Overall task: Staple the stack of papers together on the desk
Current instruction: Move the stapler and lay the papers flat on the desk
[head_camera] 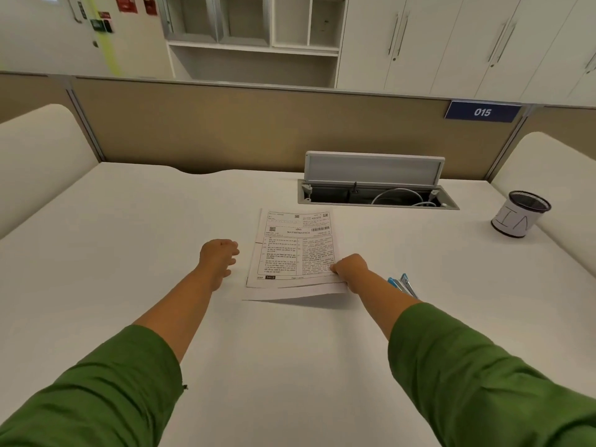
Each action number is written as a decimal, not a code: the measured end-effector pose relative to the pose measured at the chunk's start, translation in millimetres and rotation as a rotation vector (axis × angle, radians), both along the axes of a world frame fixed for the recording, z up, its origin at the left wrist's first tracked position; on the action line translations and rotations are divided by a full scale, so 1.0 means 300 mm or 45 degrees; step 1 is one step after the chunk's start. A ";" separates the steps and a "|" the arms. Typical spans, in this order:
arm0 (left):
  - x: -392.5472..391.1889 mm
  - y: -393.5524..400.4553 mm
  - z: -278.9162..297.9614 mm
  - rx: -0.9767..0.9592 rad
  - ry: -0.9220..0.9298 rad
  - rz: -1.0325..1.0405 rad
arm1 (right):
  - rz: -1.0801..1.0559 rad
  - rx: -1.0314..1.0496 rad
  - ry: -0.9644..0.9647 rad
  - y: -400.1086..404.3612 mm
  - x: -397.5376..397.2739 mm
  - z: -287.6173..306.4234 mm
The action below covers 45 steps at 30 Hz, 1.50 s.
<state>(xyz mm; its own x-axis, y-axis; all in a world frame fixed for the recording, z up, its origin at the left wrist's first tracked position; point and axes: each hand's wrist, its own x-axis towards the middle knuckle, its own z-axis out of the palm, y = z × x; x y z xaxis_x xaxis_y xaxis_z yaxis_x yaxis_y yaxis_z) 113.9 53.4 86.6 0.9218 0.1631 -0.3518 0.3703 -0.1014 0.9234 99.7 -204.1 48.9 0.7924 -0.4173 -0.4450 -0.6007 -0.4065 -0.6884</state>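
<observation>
Fingers of our right hand [350,269] pinch the lower-right corner of the white printed paper stack [295,253], lifting that edge off the white desk [161,221]. Our left hand [219,256] sits loosely curled, holding nothing, just beside the stack's left edge. Stack's long axis runs near-to-far at frame centre. Blue-and-silver stapler [403,283] lies just right of the right wrist, so we judge the right hand nearer. Far right: black mesh cup w/ paper wrap [519,214].
</observation>
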 end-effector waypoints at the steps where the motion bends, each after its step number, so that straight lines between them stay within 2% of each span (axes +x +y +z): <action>1: -0.001 -0.001 -0.001 0.005 -0.001 -0.002 | 0.018 -0.049 0.005 0.000 0.006 0.000; 7: 0.010 0.008 -0.012 0.021 -0.008 0.008 | 0.101 -0.200 0.000 0.025 0.044 0.006; 15: 0.009 0.007 -0.010 0.020 -0.004 0.003 | 0.098 -0.224 -0.028 0.022 0.046 0.020; 21: 0.003 -0.021 -0.005 0.026 -0.006 -0.022 | 0.169 -0.473 0.016 -0.037 0.010 0.063; 24: -0.003 -0.048 -0.007 0.040 -0.020 -0.044 | 0.113 -0.650 0.020 -0.125 -0.018 0.105; 28: -0.010 -0.102 -0.008 0.046 -0.046 -0.102 | 0.222 -0.902 0.243 -0.278 -0.099 0.138; 31: -0.017 -0.152 -0.002 0.022 -0.043 -0.149 | 0.335 -0.874 0.463 -0.348 -0.170 0.133; 34: -0.020 -0.200 -0.001 0.014 -0.047 -0.182 | 0.394 -0.727 0.567 -0.374 -0.217 0.107; 45: -0.003 -0.260 -0.026 0.048 -0.052 -0.194 | 0.179 -0.711 0.240 -0.399 -0.127 0.105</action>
<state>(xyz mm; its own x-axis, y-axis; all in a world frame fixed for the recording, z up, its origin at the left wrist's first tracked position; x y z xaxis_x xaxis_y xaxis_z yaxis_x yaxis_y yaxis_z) 112.9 -24.5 79.0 0.9503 0.0327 -0.3096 0.3101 -0.1883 0.9319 61.7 -323.7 80.5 0.7856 -0.5252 -0.3270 -0.6059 -0.7599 -0.2352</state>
